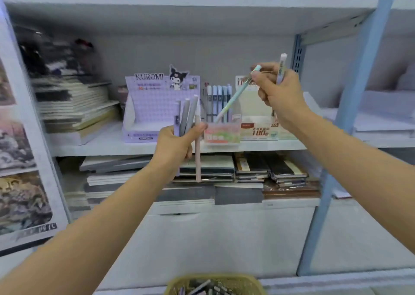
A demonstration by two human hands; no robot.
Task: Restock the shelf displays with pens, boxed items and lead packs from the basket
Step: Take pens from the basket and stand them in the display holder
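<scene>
The far purple display box (157, 106) reads "KUROMI". The left hand (175, 147) grips several pens (189, 112); the right hand (278, 94) holds two pastel pens (231, 101).

Bare forearms; left hand (174, 147), right hand (277, 97).

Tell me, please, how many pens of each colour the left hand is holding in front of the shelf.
Grey pens: 2
Purple pen: 1
Pink pen: 1
Total: 4, all gripped together in the left hand.
</scene>
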